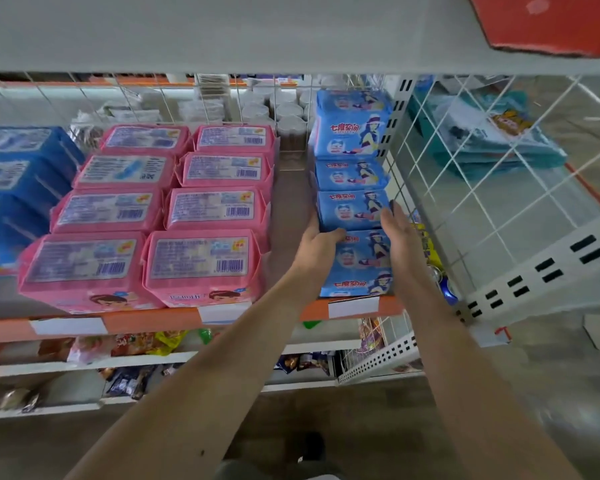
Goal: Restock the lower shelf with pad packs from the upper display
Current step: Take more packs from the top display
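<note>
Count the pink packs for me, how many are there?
8 pink plastic pad packs: two columns of four, left, right. More could hide underneath.

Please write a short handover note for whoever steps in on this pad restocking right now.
Left hand and right hand: pressed against either side of the light-blue pad packs at the right end of the shelf, near the front of that row.
Pink pad packs sit in two full rows to the left; darker blue packs beyond them.
Done: blue row looks filled to the front edge.
Left: square up the row; a gap remains between pink and blue.
</note>
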A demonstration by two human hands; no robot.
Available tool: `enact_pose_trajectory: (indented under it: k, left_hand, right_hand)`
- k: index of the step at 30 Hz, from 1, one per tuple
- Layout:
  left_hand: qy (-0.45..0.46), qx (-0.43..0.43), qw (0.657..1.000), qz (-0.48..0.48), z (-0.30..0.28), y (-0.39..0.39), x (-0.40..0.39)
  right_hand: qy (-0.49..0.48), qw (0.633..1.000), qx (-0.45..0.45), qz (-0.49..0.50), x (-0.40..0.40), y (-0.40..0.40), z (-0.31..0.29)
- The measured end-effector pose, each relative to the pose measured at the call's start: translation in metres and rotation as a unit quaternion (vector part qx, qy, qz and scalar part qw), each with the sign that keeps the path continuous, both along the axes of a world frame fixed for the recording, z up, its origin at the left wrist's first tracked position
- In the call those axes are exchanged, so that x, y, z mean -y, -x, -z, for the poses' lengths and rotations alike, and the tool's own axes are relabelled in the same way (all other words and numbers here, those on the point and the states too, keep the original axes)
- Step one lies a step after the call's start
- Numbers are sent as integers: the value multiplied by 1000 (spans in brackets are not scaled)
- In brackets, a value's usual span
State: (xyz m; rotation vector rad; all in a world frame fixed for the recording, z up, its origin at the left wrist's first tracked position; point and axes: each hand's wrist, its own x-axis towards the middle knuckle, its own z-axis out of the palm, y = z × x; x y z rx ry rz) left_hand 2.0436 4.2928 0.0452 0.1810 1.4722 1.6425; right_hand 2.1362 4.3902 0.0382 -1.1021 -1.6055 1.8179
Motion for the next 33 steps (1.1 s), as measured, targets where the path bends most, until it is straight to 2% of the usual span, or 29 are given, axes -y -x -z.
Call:
enact_pose_trajectory:
  k: [5, 10, 13, 16, 21, 25, 29, 33]
  left_hand:
    - [-37, 54, 997, -40, 2, 8, 3]
    - [0, 37, 999, -38, -3, 10, -11]
    - [9, 63, 997, -38, 15, 25, -17]
    - [-15, 59, 997, -38, 0, 39, -24]
    - [-2, 32, 998, -58, -22, 63, -46]
    - [-3, 53, 998, -41, -25, 70, -57]
    - [4, 51, 998, -44, -18, 75, -60]
    - [10, 32, 998, -53, -23, 90, -63]
  right_hand:
    - [114, 989, -86, 30, -11, -14, -5]
    - [149, 985, -88, -4, -7, 2, -10]
    - [142, 986, -58, 60, -24, 8, -15]
    - [106, 990, -27, 94, -45, 22, -16]
    - [71, 996, -17, 41, -63, 44, -30]
    - [103, 993, -40, -42, -61, 57, -30]
    - [109, 994, -17, -23, -60, 62, -29]
    - [45, 999, -14, -27, -63, 60, -35]
